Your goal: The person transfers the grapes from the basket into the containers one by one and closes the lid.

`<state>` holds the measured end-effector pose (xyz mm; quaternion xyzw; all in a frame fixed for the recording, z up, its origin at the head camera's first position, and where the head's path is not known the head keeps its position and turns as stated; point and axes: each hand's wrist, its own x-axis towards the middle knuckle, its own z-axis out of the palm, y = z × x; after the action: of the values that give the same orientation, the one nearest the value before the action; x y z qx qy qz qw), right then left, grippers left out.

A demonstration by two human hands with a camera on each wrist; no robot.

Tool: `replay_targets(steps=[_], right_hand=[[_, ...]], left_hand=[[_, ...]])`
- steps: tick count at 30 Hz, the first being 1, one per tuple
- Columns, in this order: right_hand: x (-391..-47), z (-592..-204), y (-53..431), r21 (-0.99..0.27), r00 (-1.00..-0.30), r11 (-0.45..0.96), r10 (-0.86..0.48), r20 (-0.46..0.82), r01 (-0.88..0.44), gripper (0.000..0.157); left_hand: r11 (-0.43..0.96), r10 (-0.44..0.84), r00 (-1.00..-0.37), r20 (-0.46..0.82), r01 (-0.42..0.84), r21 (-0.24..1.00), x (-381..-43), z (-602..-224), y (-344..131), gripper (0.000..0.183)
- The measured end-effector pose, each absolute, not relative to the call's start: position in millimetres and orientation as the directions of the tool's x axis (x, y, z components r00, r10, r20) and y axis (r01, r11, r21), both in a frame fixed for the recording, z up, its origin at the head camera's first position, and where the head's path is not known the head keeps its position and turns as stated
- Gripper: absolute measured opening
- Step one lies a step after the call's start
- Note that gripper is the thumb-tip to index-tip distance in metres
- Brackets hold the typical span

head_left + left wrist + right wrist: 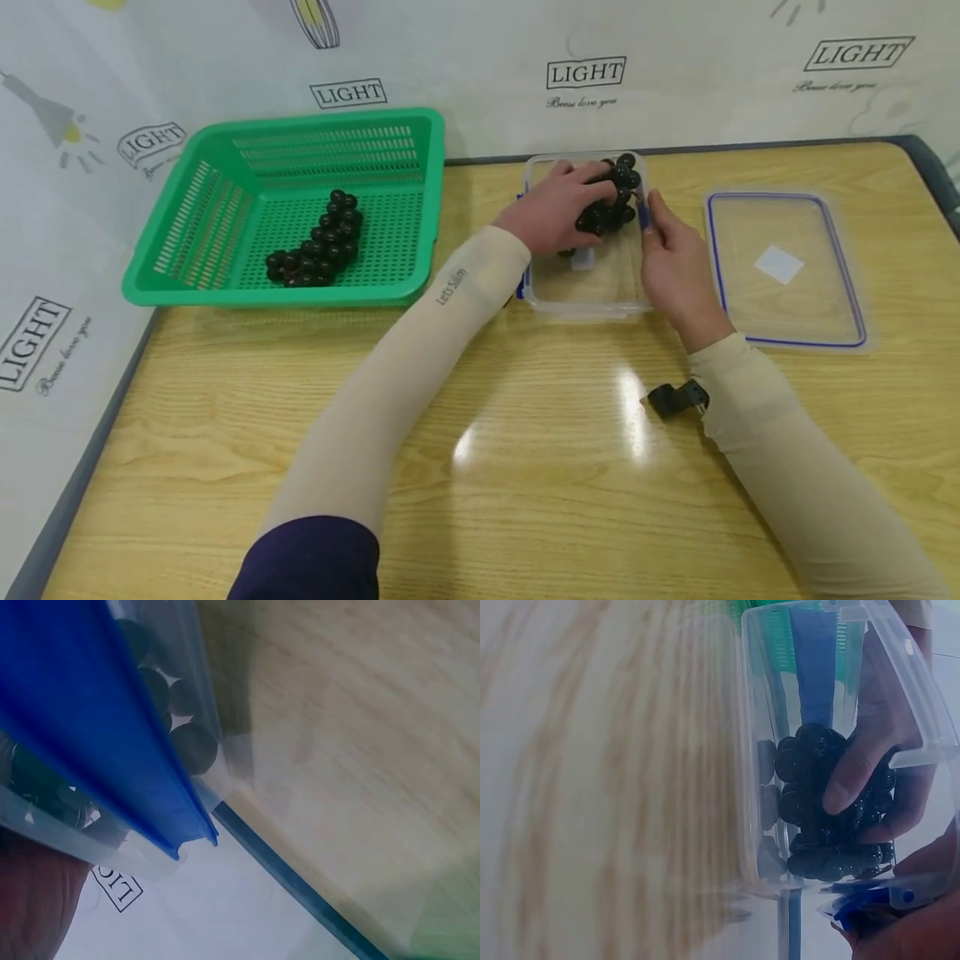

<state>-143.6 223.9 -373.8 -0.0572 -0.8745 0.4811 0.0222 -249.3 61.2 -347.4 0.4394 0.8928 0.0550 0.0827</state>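
A clear plastic food container (588,307) with blue side latches stands at the table's back edge. Inside it lies a bunch of dark grapes (622,177). My left hand (558,208) reaches in over the left wall and grips the bunch, its fingers curled over the grapes. In the right wrist view, the thumb presses on the grapes (802,802) behind the clear wall. At the container's right side, my right hand (678,271) holds the wall beside a blue latch (862,907); some of its fingers are hidden. Another blue latch (90,720) fills much of the left wrist view.
A green plastic basket (431,208) stands at the back left, with a second bunch of dark grapes (322,242) in it. Right of the container lies a clear lid (787,312) with a blue seal and a white label. A patterned curtain (487,75) hangs behind the wooden table (525,467).
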Motion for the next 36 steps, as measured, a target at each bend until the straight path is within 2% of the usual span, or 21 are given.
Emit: replay_targets(steps=[6,18,30,36], right_hand=[[-143.8,-374.2,224.4,-0.847,-0.993,0.526,0.118,-0.018,0.077,0.048],[-143.6,-371.1,223.6,-0.842,-0.993,0.533,0.119,-0.02,0.08,0.049],[-142.9,-371.7,224.8,-0.838,-0.993,0.541,0.116,-0.007,0.069,0.049],[-143.2,-371.5,222.5,-0.839,-0.994,0.54,0.107,-0.005,0.062,0.049]], left_hand=[[0.585,0.81,-0.581,-0.078,0.792,0.171,-251.2,-349.1,57.7,0.049],[0.612,0.791,-0.601,-0.113,0.78,0.132,-247.1,-348.0,58.5,0.05],[0.613,0.79,-0.608,-0.08,0.785,0.084,-247.1,-354.9,59.8,0.055],[0.619,0.785,-0.612,-0.097,0.781,0.083,-245.8,-353.1,56.5,0.053]])
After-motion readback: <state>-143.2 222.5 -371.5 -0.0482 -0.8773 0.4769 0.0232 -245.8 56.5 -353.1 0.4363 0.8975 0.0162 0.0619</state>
